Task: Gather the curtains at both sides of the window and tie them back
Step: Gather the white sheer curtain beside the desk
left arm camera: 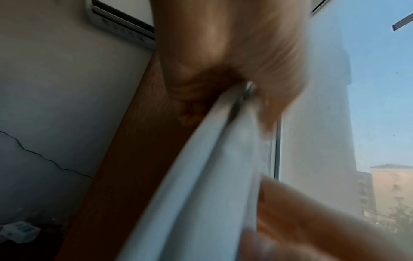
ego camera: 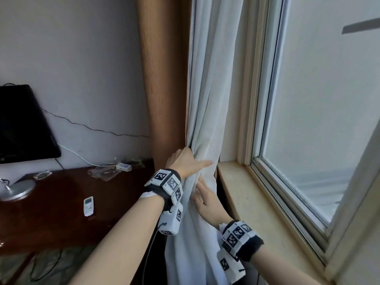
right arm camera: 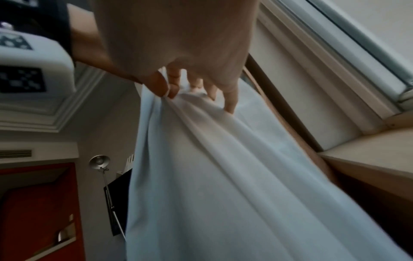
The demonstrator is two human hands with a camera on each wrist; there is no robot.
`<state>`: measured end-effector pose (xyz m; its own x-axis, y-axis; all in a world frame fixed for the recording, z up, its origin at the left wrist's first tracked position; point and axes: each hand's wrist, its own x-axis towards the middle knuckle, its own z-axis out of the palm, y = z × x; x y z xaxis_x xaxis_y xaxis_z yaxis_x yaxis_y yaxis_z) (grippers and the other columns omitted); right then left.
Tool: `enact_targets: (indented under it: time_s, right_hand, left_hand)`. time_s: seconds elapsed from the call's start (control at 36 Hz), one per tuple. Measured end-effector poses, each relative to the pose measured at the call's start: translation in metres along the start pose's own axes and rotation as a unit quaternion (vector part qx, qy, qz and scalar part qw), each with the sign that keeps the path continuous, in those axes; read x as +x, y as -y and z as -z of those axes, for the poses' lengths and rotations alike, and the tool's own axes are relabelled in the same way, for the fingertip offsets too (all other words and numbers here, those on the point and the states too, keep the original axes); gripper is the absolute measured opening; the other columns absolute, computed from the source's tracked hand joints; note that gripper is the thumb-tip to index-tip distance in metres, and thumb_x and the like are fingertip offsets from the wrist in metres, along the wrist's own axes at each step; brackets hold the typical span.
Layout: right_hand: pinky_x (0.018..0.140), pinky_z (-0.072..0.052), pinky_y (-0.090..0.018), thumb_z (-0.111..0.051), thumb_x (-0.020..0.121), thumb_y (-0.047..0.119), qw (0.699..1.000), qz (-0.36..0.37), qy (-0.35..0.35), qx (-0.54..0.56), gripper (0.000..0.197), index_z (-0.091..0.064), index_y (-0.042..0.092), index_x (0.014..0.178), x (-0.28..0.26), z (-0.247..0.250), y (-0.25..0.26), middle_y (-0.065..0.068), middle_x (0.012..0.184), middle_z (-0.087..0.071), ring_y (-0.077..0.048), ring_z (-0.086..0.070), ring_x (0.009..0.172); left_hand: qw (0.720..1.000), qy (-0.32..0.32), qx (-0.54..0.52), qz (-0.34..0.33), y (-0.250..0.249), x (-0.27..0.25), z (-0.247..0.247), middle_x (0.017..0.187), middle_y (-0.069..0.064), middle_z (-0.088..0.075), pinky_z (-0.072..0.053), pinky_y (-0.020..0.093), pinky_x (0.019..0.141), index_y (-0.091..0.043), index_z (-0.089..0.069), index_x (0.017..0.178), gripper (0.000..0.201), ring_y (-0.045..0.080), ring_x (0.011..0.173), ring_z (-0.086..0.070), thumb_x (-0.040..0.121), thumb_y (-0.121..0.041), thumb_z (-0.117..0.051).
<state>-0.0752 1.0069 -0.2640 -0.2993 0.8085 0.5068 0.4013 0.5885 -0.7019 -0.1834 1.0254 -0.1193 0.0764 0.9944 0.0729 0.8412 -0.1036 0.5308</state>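
Observation:
A white sheer curtain [ego camera: 207, 99] hangs bunched at the left side of the window, with a brown curtain [ego camera: 164, 79] behind it toward the wall. My left hand [ego camera: 189, 161] grips the gathered white fabric at sill height, fingers wrapped behind it and thumb across the front. In the blurred left wrist view the left hand [left arm camera: 223, 61] closes over the folds of the white curtain [left arm camera: 201, 176]. Just below, my right hand [ego camera: 205, 200] lies on the same bundle. In the right wrist view the right hand [right arm camera: 170, 91] pinches a fold of the white curtain [right arm camera: 212, 176] between thumb and forefinger.
A pale window sill [ego camera: 257, 202] runs to the right under the closed window pane [ego camera: 329, 120]. To the left, a dark wooden desk [ego camera: 61, 212] carries a white remote [ego camera: 88, 206], a lamp base [ego camera: 17, 190], a power strip [ego camera: 123, 166] and a black screen [ego camera: 20, 124].

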Motion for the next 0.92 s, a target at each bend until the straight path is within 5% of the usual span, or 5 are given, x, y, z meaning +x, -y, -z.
enact_targets:
  time_s: [0.14,0.28,0.56,0.72,0.92]
  right_hand:
    - [0.086,-0.041,-0.021,-0.044,0.098,0.021,0.995,-0.069,0.024,0.066,0.022,-0.057,0.018,0.115,-0.004,0.018,-0.003,0.028,0.111,-0.056,0.011,-0.053,0.096]
    - [0.076,-0.054,-0.035,-0.046,0.085,-0.003,0.952,-0.173,-0.204,0.148,0.018,-0.059,0.010,0.082,0.017,0.046,-0.023,-0.007,0.080,-0.073,-0.023,-0.069,0.079]
    - [0.102,-0.043,-0.041,-0.056,0.080,0.028,0.944,-0.318,-0.086,-0.015,0.079,-0.020,0.025,0.149,0.077,0.043,-0.084,-0.002,0.138,-0.048,-0.026,-0.052,0.121]
    - [0.081,-0.052,-0.038,-0.045,0.090,0.012,0.951,-0.277,-0.114,-0.073,0.027,-0.060,0.008,0.111,0.100,0.020,-0.083,-0.014,0.100,-0.068,-0.031,-0.063,0.091]
    - [0.061,-0.036,-0.029,-0.046,0.094,0.017,0.932,-0.284,-0.207,-0.089,0.014,-0.053,0.006,0.090,0.071,0.021,-0.089,-0.007,0.077,-0.058,-0.030,-0.056,0.072]
  left_hand:
    - [0.996,-0.085,0.026,-0.003,0.007,0.000,-0.009,0.125,0.019,-0.054,-0.044,0.041,0.092,-0.004,-0.053,0.116,0.036,0.039,0.116,-0.051,0.086,-0.024,-0.055]
    - [0.994,-0.098,0.037,-0.018,0.007,0.003,-0.010,0.114,0.020,-0.059,-0.048,0.039,0.084,-0.001,-0.057,0.106,0.030,0.040,0.107,-0.057,0.081,-0.018,-0.054]
    - [0.996,-0.087,0.009,-0.021,0.013,0.009,-0.007,0.113,0.018,-0.059,-0.050,0.037,0.083,-0.001,-0.058,0.109,0.034,0.039,0.106,-0.058,0.081,-0.020,-0.058]
    - [0.995,-0.099,0.022,-0.021,0.018,0.015,-0.006,0.113,0.018,-0.059,-0.048,0.038,0.083,-0.002,-0.058,0.107,0.029,0.039,0.106,-0.056,0.081,-0.017,-0.056]
    - [0.987,-0.158,0.025,0.011,0.033,0.024,-0.004,0.109,0.020,-0.061,-0.048,0.040,0.080,-0.003,-0.060,0.100,0.023,0.041,0.101,-0.058,0.080,-0.012,-0.054]
